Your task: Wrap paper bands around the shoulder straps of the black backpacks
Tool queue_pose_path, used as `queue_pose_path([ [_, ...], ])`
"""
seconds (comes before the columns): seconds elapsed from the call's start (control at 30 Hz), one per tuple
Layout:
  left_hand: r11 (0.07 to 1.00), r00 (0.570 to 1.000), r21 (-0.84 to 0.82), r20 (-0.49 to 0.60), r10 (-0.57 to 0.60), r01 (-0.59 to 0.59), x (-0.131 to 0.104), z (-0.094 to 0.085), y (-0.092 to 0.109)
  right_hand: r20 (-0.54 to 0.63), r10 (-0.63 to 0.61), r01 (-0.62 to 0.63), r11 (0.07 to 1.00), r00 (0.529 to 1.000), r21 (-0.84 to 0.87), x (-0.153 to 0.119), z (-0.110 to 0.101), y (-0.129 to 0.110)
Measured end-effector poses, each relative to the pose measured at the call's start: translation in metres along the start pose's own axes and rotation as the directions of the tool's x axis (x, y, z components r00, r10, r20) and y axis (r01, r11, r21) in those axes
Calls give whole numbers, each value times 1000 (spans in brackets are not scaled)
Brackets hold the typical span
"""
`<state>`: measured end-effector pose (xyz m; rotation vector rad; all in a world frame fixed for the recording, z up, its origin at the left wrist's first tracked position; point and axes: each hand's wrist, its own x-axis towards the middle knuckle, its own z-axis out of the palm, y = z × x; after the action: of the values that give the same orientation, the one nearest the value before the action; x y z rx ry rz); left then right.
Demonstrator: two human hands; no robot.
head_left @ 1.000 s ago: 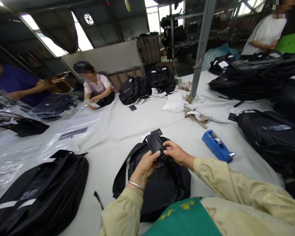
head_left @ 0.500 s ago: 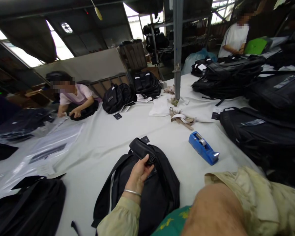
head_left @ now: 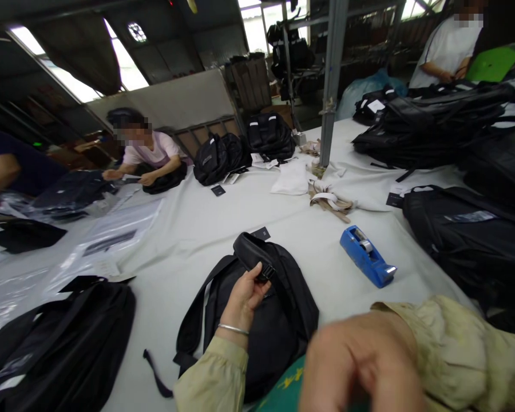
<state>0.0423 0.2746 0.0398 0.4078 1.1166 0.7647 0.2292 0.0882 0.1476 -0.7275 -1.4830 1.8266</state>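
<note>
A black backpack (head_left: 278, 320) lies on the white-covered table in front of me, straps facing up. My left hand (head_left: 246, 292), a silver bangle on its wrist, grips a folded black padded strap (head_left: 251, 249) close to its buckle. A dark hang tag (head_left: 261, 233) pokes out beyond the strap. Very near the camera, my right hand (head_left: 360, 360) is blurred above the green patterned cloth (head_left: 285, 389) at my body. Its fingers bend downward, and their tips are cut off by the lower edge, so any contents are hidden.
A blue tape dispenser (head_left: 368, 256) stands right of the backpack. Another black bag (head_left: 68, 343) lies at left, and stacked bags (head_left: 489, 234) fill the right. Beige straps (head_left: 330, 200) lie near the metal post (head_left: 332, 86). Co-workers (head_left: 154, 154) handle items across the table.
The view has shifted left, so the scene sits further right. My right hand has come into sight from the lower edge. My left hand keeps its grip on the strap.
</note>
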Motion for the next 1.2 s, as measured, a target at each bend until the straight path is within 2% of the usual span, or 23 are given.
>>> queue_pose_path([
  [0.03, 1000, 1000, 0, 6, -3, 3, -1, 1, 0, -102, -15, 9, 998, 995, -64, 15, -10, 7],
  [0.07, 1000, 1000, 0, 10, -5, 5, -2, 2, 0, -248, -29, -4, 991, 968, -132, 30, -19, 19],
  [0.1, 1000, 1000, 1, 13, -5, 5, -3, 3, 0, -439, -34, -60, 978, 898, -200, 44, -27, 37],
  [0.13, 1000, 1000, 2, 14, -5, 5, -4, 4, 0, -608, -30, -160, 953, 793, -256, 56, -33, 58],
  [0.17, 1000, 1000, 2, 15, -4, 4, -5, 6, 1, -693, 21, -281, 923, 721, -265, 65, -37, 82],
  [0.2, 1000, 1000, 3, 14, -5, 5, -5, 7, 1, -734, 111, -399, 888, 670, -230, 71, -39, 106],
  [0.23, 1000, 1000, 5, 11, -7, 7, -5, 8, 1, -726, 187, -468, 859, 662, -206, 75, -40, 129],
  [0.3, 1000, 1000, 4, 5, -11, 11, -5, 10, 1, -721, 196, -502, 832, 665, -237, 77, -39, 162],
  [0.33, 1000, 1000, 4, 2, -12, 12, -4, 10, 1, -719, 175, -486, 837, 673, -251, 76, -39, 171],
  [0.4, 1000, 1000, 0, -4, -9, 9, -3, 8, 2, -734, 122, -413, 882, 668, -229, 72, -41, 176],
  [0.47, 1000, 1000, -5, -8, 1, -1, -3, 6, 3, -725, 135, -274, 959, 675, -76, 65, -46, 166],
  [0.5, 1000, 1000, -8, -8, 7, -7, -3, 4, 3, -696, 159, -185, 982, 700, 38, 61, -50, 158],
  [0.57, 1000, 1000, -10, -7, 22, -22, -3, 3, 3, -580, 199, -50, 964, 790, 262, 56, -57, 143],
  [0.63, 999, 999, -6, 3, 34, -34, -2, 3, 1, -468, 206, -25, 931, 860, 364, 56, -61, 131],
  [0.67, 999, 999, -1, 13, 39, -39, -2, 3, 0, -449, 205, -34, 932, 870, 361, 58, -61, 128],
  [0.83, 996, 997, 49, 44, 66, -68, 0, 8, -4, -544, 157, -41, 975, 824, 220, 83, -57, 130],
  [0.93, 993, 996, 83, 31, 82, -84, -2, 9, -6, -551, 214, -104, 969, 807, 223, 96, -55, 134],
  [1.0, 992, 996, 91, 24, 89, -91, -3, 9, -7, -569, 209, -104, 972, 796, 211, 104, -56, 130],
  [1.1, 992, 996, 85, 11, 92, -92, -3, 9, -5, -580, 131, -39, 985, 804, 168, 114, -60, 117],
  [1.2, 993, 995, 70, -1, 99, -99, -2, 8, 1, -555, 159, -83, 984, 816, 161, 119, -64, 112],
])
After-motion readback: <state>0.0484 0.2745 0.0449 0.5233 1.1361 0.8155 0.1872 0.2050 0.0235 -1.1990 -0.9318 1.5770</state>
